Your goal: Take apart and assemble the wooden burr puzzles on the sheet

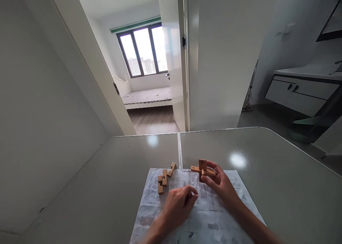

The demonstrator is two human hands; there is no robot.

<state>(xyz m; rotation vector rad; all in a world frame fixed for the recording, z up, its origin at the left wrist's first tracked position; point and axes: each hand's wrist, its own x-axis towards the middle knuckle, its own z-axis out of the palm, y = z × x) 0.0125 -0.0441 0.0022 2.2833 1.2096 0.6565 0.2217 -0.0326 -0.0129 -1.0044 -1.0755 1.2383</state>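
Observation:
My right hand [220, 181] grips a partly joined cluster of notched wooden puzzle bars [203, 168], held just above a printed instruction sheet [213, 219]. My left hand [177, 203] rests on the sheet with its fingers curled in; whether it holds anything is hidden. To the left lie loose wooden pieces: a group of blocks [162, 181] on the sheet's far left corner and one bar [172, 168] at its far edge.
The sheet lies on a grey folding table [107, 187] with a centre seam. Beyond the table are an open white door [173, 58], a room with a window, a white wall and a vanity cabinet [301, 94] at right.

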